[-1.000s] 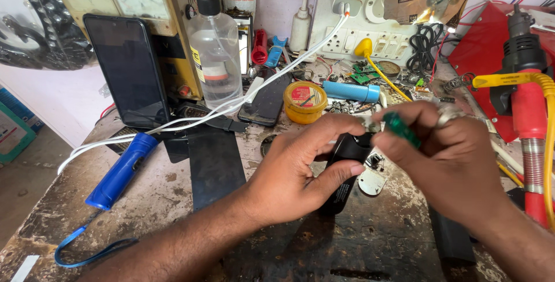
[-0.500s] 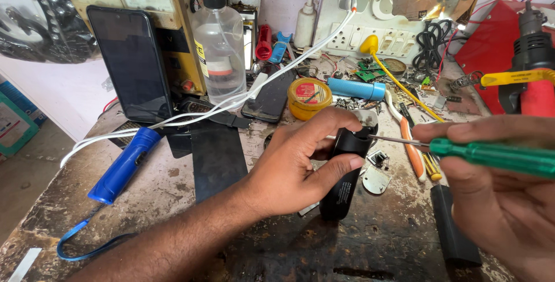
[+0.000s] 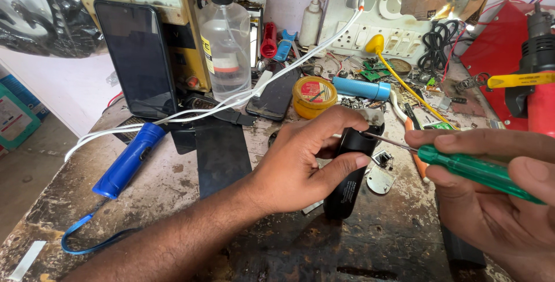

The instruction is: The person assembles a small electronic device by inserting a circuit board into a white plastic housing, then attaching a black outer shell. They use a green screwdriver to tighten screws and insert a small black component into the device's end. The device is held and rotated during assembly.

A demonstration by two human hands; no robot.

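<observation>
My left hand [image 3: 300,163] grips a black oblong device [image 3: 348,183] that stands tilted on the worn workbench [image 3: 173,183]. In my right hand [image 3: 497,201] is a green-handled screwdriver [image 3: 474,169]. Its thin metal shaft points left, and the tip reaches the top end of the black device. Small loose parts [image 3: 381,160] and a round silver plate [image 3: 380,181] lie just right of the device.
A blue torch [image 3: 128,160] with a strap lies at left. A dark phone [image 3: 137,59] leans upright at the back beside a clear bottle [image 3: 226,42]. Also there: a white cable [image 3: 243,97], yellow tin [image 3: 313,96], blue cylinder [image 3: 361,89], red tool [image 3: 537,85], black slab [image 3: 221,152].
My right hand has drawn back to the right from the device, so the whole green screwdriver shows. The left hand keeps its hold on the black device.
</observation>
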